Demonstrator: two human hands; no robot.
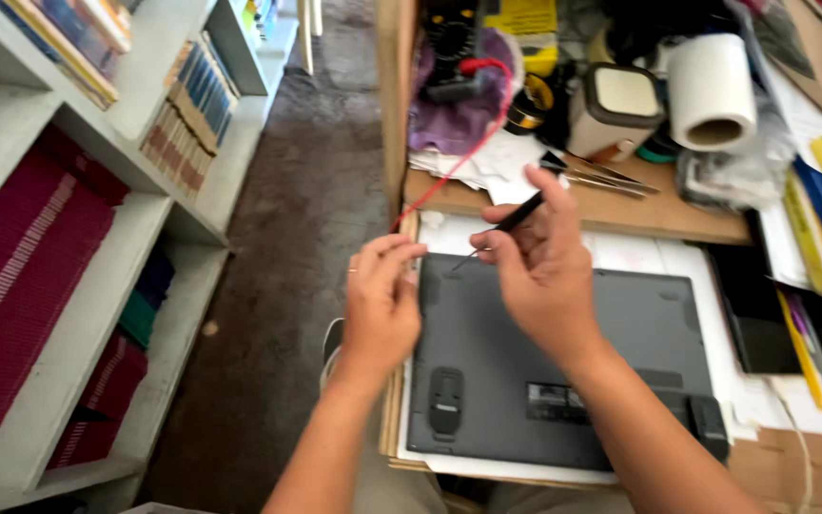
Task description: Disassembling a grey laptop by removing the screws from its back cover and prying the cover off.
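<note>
Laptop (563,362) lies underside-up on bench (658,214), cover still on. Right hand (539,271) pinches a thin black screwdriver (511,221) at the far-left corner; left hand (382,300) pinches something tiny, unclear what.

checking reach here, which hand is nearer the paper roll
Right. The right hand, holding a thin black tool, is below-left of the paper roll; the left hand is farther left.

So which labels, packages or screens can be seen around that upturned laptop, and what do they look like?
Laptop sticker: small dark rectangle with pale patches, on the grey laptop underside, near its front edge.
Yellow package: boxy, bright yellow, top shelf behind the desk.
Tablet screen: flat black rectangle, dark, right of the laptop.
Book spines: blue and tan rows, white shelves on the left.
</note>
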